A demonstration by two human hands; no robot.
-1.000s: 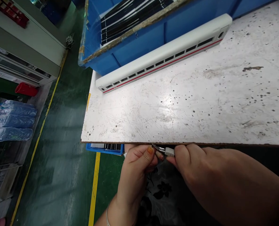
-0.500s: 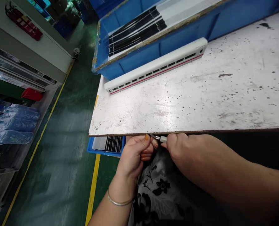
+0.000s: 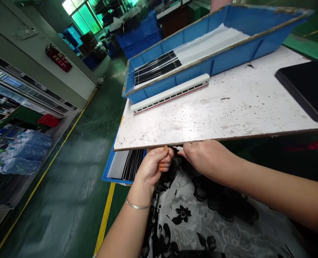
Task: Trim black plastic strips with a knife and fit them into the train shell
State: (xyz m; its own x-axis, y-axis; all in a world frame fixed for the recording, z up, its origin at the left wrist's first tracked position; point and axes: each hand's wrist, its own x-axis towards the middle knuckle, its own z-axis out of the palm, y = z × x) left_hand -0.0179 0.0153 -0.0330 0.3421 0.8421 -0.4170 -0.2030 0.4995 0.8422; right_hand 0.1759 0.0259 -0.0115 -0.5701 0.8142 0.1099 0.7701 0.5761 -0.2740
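Observation:
My left hand (image 3: 153,166) and my right hand (image 3: 207,156) meet just below the front edge of a scuffed white workbench (image 3: 202,114). Between them, a small metal-tipped white part (image 3: 176,147) is pinched by the fingertips of both hands, and most of it is hidden. A thin black strip (image 3: 157,200) appears to hang from my left hand over my floral black-and-white lap. A long white train-shaped casing (image 3: 171,95) with a red stripe and dark windows lies on the bench, out of reach of my fingers.
A blue crate (image 3: 202,50) holds black strips and white sheets behind the casing. A black pad (image 3: 304,89) lies on the bench's right side. A lower blue tray (image 3: 123,166) of strips sits under the bench edge. Green floor with yellow lines runs along the left.
The view has swung back and up, so the bench looks smaller and the black pad has appeared at right. My hands sit higher in the picture, still pinching the small part.

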